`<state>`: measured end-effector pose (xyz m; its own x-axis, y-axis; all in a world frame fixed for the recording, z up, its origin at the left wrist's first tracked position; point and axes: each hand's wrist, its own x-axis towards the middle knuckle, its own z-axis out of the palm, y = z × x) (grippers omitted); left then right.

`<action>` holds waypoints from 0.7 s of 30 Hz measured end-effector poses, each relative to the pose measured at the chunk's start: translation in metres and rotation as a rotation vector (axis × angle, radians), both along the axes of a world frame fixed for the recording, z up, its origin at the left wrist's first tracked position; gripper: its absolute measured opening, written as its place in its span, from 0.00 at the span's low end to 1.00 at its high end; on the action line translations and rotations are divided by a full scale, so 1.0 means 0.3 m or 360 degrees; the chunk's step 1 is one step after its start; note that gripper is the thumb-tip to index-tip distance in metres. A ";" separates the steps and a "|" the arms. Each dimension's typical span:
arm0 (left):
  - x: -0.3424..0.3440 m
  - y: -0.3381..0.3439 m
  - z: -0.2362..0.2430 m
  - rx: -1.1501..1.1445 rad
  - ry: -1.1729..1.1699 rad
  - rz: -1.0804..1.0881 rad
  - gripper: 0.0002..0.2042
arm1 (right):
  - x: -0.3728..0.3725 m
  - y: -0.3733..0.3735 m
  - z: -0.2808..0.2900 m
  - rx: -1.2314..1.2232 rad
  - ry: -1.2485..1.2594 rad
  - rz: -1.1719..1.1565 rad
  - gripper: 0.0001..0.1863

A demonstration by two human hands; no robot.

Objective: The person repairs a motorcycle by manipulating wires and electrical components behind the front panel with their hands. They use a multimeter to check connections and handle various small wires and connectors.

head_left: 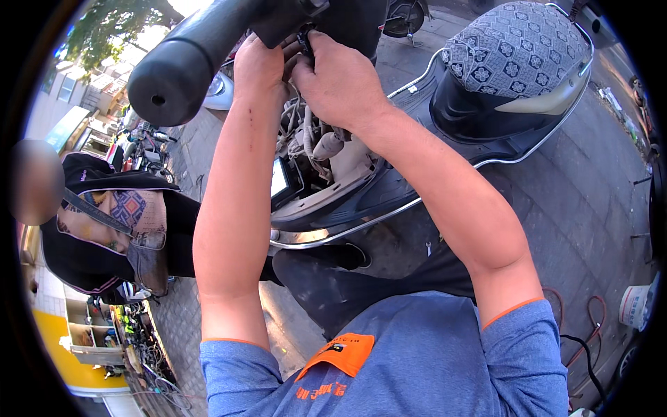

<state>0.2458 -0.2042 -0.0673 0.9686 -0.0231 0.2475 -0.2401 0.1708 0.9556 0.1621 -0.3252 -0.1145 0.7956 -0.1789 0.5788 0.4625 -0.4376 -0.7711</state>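
Seen from above, a person's bare arms reached up and away toward the front of a scooter (pixel 333 226); both hands met beneath its black handlebar (pixel 229 38), close under the wide rubber grip (pixel 170 80) that stuck out to the left.

A small black part (pixel 306 43) lay in the gap between the hands, its long axis running roughly away from the body with a slight tilt; the right hand (pixel 342 78) was the nearer, its thumb and curled fingers appearing to pinch the part from the right; the left hand (pixel 258 68) was raised just to the left, its fingers bent inward and partly hidden, so whether it gripped anything could not be told.

Below the hands, toward the body, exposed hoses and wiring (pixel 309 135) filled the scooter's opened front; the seat, in a patterned grey cover (pixel 517 52), stood well to the right; another person in a black jacket (pixel 87 170) was at the left.
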 end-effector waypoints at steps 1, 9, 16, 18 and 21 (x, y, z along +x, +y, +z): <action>-0.004 -0.003 -0.009 0.0007 -0.0081 -0.0012 0.10 | -0.002 0.002 -0.005 0.0033 -0.0025 0.0006 0.18; -0.022 -0.055 -0.019 0.0314 -0.0407 -0.0030 0.10 | 0.001 -0.026 0.001 0.0262 -0.0062 0.0137 0.16; 0.029 -0.008 0.061 0.0450 -0.0180 -0.0051 0.10 | -0.001 -0.003 0.035 0.0355 0.0198 0.0454 0.24; 0.047 0.006 0.098 0.0489 -0.0106 -0.0080 0.11 | -0.011 0.019 0.062 0.0346 0.0303 0.0419 0.28; 0.061 0.036 0.132 0.0529 -0.0025 -0.0119 0.11 | -0.006 0.056 0.067 0.0533 0.0368 0.0579 0.47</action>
